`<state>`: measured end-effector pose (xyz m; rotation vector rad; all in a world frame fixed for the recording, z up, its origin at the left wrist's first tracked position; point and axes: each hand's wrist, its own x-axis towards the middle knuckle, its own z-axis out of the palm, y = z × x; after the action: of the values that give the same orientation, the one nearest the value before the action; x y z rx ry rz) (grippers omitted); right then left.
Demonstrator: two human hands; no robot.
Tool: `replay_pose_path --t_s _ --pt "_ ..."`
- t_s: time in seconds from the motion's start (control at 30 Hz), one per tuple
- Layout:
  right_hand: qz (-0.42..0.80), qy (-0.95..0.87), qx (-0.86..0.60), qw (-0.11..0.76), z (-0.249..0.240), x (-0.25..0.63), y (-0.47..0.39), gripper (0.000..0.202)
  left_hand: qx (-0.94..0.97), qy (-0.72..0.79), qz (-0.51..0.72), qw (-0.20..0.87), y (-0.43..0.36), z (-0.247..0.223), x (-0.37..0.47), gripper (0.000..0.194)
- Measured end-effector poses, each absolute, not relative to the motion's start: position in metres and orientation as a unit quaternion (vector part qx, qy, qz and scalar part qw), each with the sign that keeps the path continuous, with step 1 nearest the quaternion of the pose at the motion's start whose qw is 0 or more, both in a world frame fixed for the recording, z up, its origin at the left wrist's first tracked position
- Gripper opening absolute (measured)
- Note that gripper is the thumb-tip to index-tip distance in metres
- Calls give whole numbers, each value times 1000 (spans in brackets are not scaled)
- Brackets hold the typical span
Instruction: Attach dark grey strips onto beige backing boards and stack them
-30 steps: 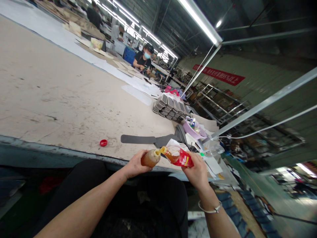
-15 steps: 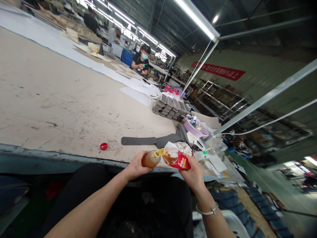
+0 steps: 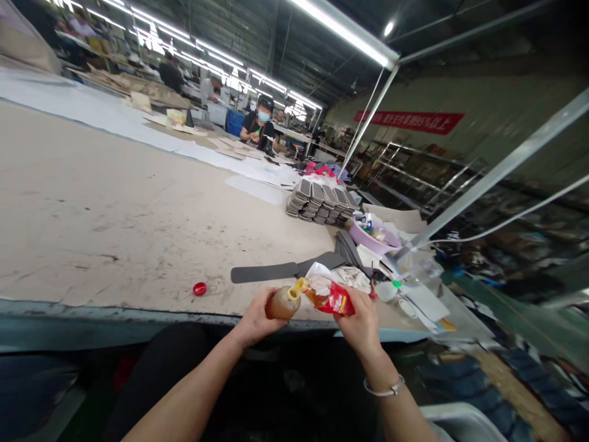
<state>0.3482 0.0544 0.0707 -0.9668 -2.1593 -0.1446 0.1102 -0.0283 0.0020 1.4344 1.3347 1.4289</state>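
Near the table's front edge, my left hand (image 3: 257, 319) is wrapped round a cloudy jar (image 3: 281, 304) of amber-brown liquid, its open mouth tilted up to the right. My right hand (image 3: 361, 319) grips a bottle with a red label (image 3: 338, 299), tipped on its side. The yellow neck of that bottle is at the jar's mouth; whether the rims touch, I cannot tell. Amber liquid shows inside the bottle. A red cap (image 3: 199, 288) lies on the table to the left of both hands.
Grey strips (image 3: 264, 272) lie beyond my hands. Behind them are stacked dark pads (image 3: 317, 202) and a purple basin (image 3: 372, 240) of small items. A clear container (image 3: 427, 269) and papers sit at right, beside a metal post. A masked person (image 3: 258, 126) works across the table.
The view has shifted a little, so table items appear slightly lower and farther right. Both hands keep their grips, and the bottle neck stays at the jar mouth.
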Motion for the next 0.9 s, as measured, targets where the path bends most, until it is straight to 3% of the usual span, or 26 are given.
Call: replay_pose_path --t_s 0.9 --pt "-28 -829 -412 377 36 349 72 47 515 566 529 367 -5 -14 108 60"
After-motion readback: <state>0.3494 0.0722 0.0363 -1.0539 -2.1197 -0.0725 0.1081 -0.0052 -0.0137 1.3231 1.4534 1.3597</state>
